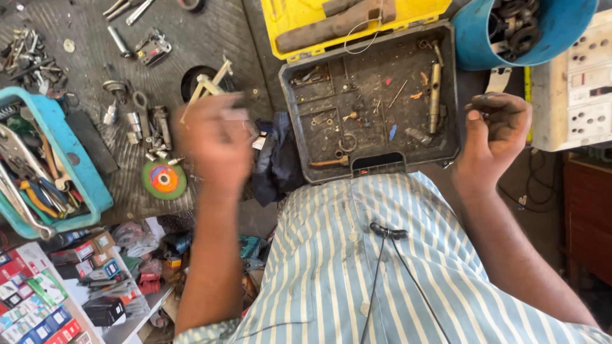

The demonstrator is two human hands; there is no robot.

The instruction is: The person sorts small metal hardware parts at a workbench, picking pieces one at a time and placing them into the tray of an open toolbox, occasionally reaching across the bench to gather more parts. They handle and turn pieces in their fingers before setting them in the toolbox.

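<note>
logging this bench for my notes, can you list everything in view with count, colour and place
tool case: 1, dark grey tray with yellow lid, top centre, small bits and a brass-coloured tool inside
blue tub: 1, top right, dark metal parts inside
socket board: 1, off-white, right edge
teal tray: 1, left edge, pliers and wrenches inside
cutting disc: 1, green with orange centre, on the mat left of centre
dark cloth: 1, navy, beside the case
loose sockets and bolts: many, silver, on the mat at upper left
small boxes: many, mixed colours, bottom left
striped shirt: 1, blue and white, bottom centre
left hand: blurred, raised over the mat; whether it holds anything cannot be told
right hand: fingers curled, beside the case
</note>
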